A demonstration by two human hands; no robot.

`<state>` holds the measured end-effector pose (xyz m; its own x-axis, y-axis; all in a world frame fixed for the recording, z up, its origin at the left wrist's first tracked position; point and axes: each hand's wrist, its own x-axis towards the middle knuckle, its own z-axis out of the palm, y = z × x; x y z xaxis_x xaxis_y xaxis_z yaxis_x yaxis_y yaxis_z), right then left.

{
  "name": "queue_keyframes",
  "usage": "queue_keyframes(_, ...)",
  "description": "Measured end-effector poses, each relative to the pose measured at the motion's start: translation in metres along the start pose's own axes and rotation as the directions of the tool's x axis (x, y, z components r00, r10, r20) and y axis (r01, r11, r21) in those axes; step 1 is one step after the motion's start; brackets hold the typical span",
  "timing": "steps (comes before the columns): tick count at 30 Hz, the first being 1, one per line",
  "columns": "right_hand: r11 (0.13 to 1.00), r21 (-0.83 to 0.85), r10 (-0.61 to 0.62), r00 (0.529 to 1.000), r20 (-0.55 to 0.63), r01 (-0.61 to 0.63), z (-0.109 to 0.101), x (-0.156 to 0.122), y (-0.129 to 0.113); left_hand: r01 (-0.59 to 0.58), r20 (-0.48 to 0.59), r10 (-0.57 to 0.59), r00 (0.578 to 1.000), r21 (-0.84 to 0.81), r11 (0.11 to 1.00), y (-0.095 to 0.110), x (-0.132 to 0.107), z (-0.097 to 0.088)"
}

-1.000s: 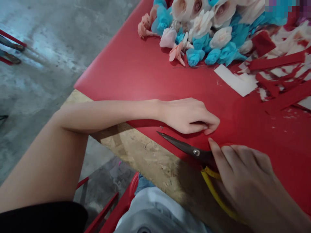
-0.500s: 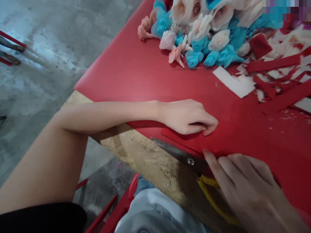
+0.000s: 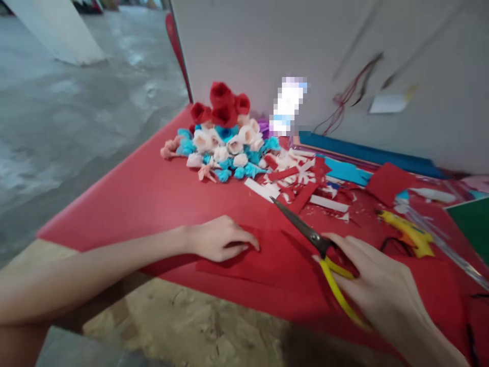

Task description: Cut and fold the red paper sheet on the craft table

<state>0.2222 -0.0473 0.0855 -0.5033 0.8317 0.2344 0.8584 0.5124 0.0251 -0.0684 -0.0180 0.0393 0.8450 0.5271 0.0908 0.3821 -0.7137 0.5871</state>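
My left hand [image 3: 222,238] rests on a red sheet [image 3: 237,269] lying along the table's front edge. Its fingers are bent, with thumb and forefinger pinched down at the sheet; whether this is paper or cloth I cannot tell. A pair of scissors [image 3: 315,237] with yellow handles is in my right hand [image 3: 382,285], fingers wrapped round the grips. The dark blades are together or nearly so, raised above the red table cover and pointing up and left, apart from the sheet.
Red, white and blue handmade flowers [image 3: 225,148] are heaped at the back. Beside them lie red and white scraps [image 3: 301,176]. To the right are a yellow glue gun [image 3: 410,232] and a green sheet [image 3: 471,221]. A lit, blurred-out screen [image 3: 288,104] stands near the grey wall [image 3: 244,46].
My view has tilted up, showing the wall and the table's right side. The scissors have lifted off the sheet's front edge and swung to point away from me. My left hand stays on the sheet.
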Motion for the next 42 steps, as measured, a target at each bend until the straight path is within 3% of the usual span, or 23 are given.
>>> queue_keyframes(2,0.98,-0.025,0.198,0.964,0.176,-0.197,0.006,0.017,0.012,-0.01,0.01,0.01,1.0,0.059,0.998,0.002,0.0,-0.002)
queue_keyframes(11,0.925,-0.071,0.377,0.876,0.3,-0.374,0.04,0.089,0.03,-0.034,0.055,0.02,0.998,0.263,0.964,0.013,0.0,-0.016)
queue_keyframes(17,0.905,-0.086,0.423,0.864,0.272,-0.416,0.054,0.11,0.031,-0.06,0.058,0.047,0.997,0.247,0.967,0.033,0.006,-0.007)
queue_keyframes(22,0.915,-0.08,0.404,0.903,0.148,-0.396,0.045,0.112,0.026,-0.062,0.116,0.033,0.993,0.253,0.965,0.051,0.007,0.012)
queue_keyframes(27,0.931,-0.089,0.357,0.933,0.038,-0.353,0.021,0.072,0.015,-0.037,0.161,-0.023,0.987,0.358,0.933,0.057,0.005,0.018)
queue_keyframes(31,0.891,-0.088,0.45,0.892,0.041,-0.446,0.009,0.014,0.019,-0.061,0.138,0.009,0.99,0.379,0.923,0.058,0.004,0.017)
queue_keyframes(37,0.713,-0.129,0.696,0.718,0.019,-0.689,0.003,-0.075,0.062,-0.107,0.008,0.116,0.993,0.441,0.891,0.048,-0.002,0.021)
queue_keyframes(42,0.564,-0.132,0.825,0.561,0.062,-0.815,0.011,-0.117,0.093,-0.089,-0.044,0.118,0.992,0.419,0.904,0.042,-0.002,0.023)
